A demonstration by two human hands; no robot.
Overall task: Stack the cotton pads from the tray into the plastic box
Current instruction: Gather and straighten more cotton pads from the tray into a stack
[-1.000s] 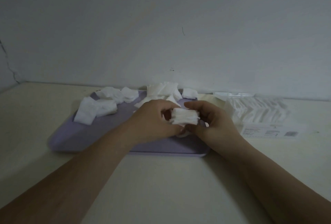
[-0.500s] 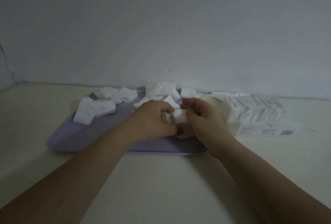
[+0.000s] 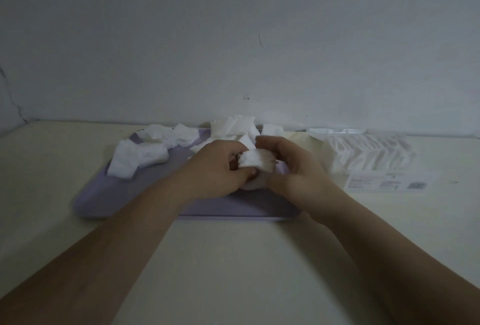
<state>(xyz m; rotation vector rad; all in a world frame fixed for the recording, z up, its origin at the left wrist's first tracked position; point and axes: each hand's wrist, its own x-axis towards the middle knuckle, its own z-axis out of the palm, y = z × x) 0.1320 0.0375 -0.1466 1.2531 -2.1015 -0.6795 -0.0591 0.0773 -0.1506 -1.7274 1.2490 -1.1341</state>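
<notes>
The bundle of cotton pads point(image 3: 255, 162), gripped over the tray point(image 3: 109, 200) by the curled left hand point(image 3: 218, 166) and right hand point(image 3: 296, 169), should be squared evenly before it is moved to the plastic box point(image 3: 368, 153).

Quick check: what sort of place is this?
Likely a plain indoor room, perhaps a home: a cream table against a marked white wall, holding a lilac tray of cotton pads.

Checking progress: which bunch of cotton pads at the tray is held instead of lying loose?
The small stack gripped between the left hand and the right hand, mid-tray; the other bunches lie on the purple tray, mostly along its far and left sides.
</notes>
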